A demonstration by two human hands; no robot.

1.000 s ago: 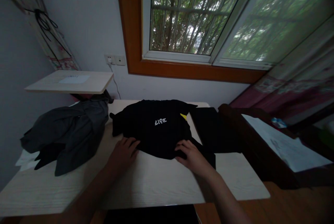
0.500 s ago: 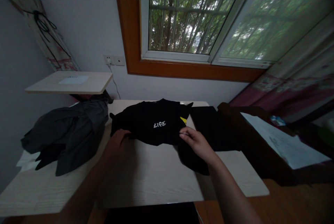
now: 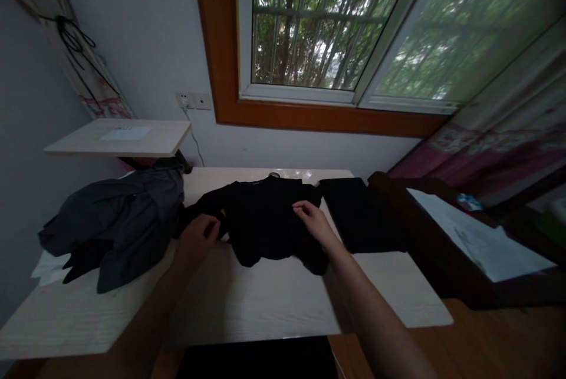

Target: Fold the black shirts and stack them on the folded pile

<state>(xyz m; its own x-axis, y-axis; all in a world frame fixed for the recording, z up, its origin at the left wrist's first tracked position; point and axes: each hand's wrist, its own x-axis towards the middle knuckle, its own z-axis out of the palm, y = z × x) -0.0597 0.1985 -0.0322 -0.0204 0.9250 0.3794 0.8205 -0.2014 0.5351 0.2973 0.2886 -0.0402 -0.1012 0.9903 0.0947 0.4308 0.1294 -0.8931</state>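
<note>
A black T-shirt (image 3: 269,220) lies rumpled on the pale wooden table (image 3: 260,302), its neckline toward the window. No white print shows on its upper face; a small yellow patch peeks out near the left sleeve. At that sleeve, my left hand (image 3: 197,240) has its fingers curled in against the cloth. Over the shirt's right half, my right hand (image 3: 313,221) pinches at the fabric with thumb and fingertips together. Black cloth against black cloth hides exactly what lies between the fingers of each hand.
Dark grey clothing (image 3: 132,220) is heaped at the left, below a raised wooden shelf (image 3: 163,137). Folded black cloth (image 3: 362,214) lies to the right. Beyond it stands dark brown furniture (image 3: 442,267) bearing a white sheet (image 3: 477,237). A window (image 3: 318,25) is behind.
The T-shirt has been turned and dropped flatter, so its white number print is now out of sight. My right hand moved slightly up and left; the yellow patch now shows at the left.
</note>
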